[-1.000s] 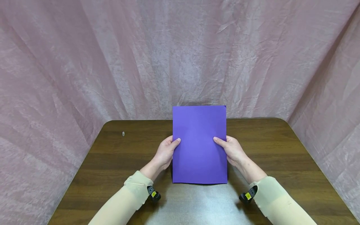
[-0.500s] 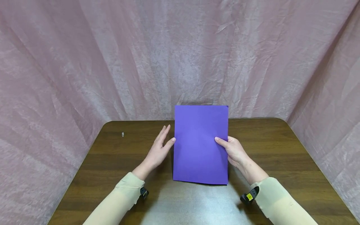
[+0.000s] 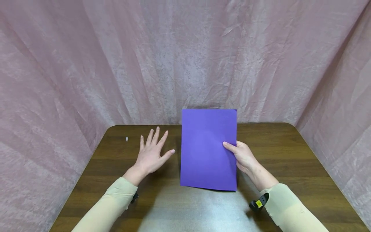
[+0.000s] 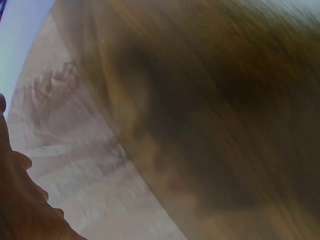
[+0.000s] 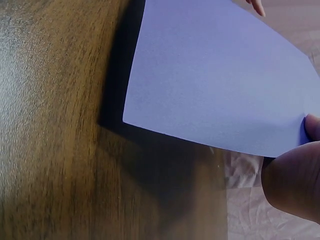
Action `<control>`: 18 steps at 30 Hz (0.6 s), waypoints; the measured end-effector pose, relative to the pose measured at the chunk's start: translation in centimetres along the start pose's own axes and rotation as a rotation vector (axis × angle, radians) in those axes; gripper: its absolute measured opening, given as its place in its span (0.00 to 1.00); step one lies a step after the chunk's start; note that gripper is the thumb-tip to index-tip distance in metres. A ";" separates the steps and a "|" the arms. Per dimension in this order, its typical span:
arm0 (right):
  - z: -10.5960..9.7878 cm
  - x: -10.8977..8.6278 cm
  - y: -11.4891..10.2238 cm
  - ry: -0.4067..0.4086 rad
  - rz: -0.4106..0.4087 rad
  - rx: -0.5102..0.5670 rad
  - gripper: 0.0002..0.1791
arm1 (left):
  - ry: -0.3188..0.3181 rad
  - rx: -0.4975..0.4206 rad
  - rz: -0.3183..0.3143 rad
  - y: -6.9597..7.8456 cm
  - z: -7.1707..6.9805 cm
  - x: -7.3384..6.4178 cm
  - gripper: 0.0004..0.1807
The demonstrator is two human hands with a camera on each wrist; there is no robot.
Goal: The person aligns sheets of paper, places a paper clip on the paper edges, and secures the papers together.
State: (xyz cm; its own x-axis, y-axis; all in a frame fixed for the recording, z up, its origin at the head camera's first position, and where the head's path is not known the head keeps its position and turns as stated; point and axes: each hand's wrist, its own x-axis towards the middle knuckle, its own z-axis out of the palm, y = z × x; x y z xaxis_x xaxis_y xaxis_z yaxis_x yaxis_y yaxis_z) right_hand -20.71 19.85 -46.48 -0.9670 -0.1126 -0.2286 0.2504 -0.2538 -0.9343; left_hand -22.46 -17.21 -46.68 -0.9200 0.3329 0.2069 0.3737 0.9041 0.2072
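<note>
A sheet of purple paper [image 3: 208,151] is held up off the table, its lower edge slightly slanted. My right hand [image 3: 244,158] grips its right edge, with the thumb on the front face and the other fingers behind it, mostly hidden. In the right wrist view, the paper [image 5: 215,80] casts a dark shadow on the wood. My left hand [image 3: 150,157] is apart from the paper, to its left, fingers spread above the table and holding nothing. Beyond its fingertips to the left lies a small paper clip [image 3: 127,139].
The brown wooden table [image 3: 290,167] has rounded far corners and a bright glare near its front middle. A pink velvety curtain [image 3: 185,64] hangs behind it and along the sides. Each wrist wears a small black camera, such as the right one [image 3: 256,204].
My left hand has let go of the paper's left edge and moved left, its fingers spreading. The paper, still in my right hand, has shifted slightly right.
</note>
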 end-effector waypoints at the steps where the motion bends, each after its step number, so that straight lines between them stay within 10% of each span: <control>1: -0.1 0.0 0.0 0.000 0.001 0.001 0.04 | -0.009 0.012 -0.006 -0.3 -0.1 -0.1 0.48; 18: -0.4 -0.1 -0.3 -0.020 0.002 -0.005 0.04 | -0.104 0.086 -0.092 -5.4 -1.3 -1.3 0.50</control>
State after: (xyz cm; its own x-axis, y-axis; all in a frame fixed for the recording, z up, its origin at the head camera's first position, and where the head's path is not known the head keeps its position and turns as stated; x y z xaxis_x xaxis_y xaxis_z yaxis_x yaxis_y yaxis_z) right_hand -20.70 20.33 -46.34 -0.9654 -0.1319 -0.2250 0.2520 -0.2484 -0.9353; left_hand -23.14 -22.87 -46.79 -0.9588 0.2695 0.0898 0.2799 0.9502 0.1371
